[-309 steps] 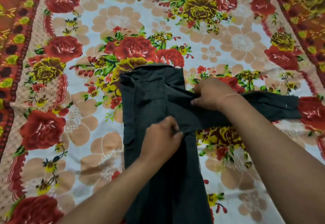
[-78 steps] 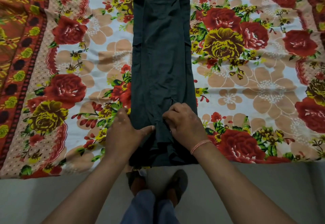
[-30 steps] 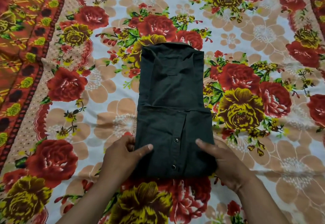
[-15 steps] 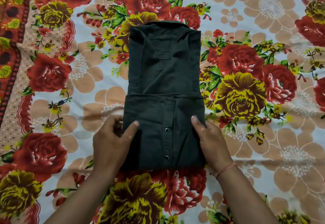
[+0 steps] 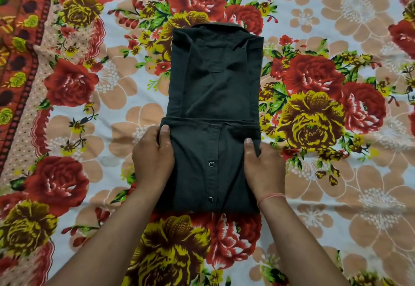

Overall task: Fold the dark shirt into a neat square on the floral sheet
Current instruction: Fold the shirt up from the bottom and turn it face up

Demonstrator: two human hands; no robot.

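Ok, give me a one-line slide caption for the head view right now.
Left hand and right hand grip the side edges of the half-folded dark shirt on the floral sheet.

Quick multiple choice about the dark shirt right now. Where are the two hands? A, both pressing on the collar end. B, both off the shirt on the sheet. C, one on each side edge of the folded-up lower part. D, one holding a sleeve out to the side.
C: the left hand and right hand grip opposite side edges of the dark shirt at its folded-up near section, by the snap buttons.
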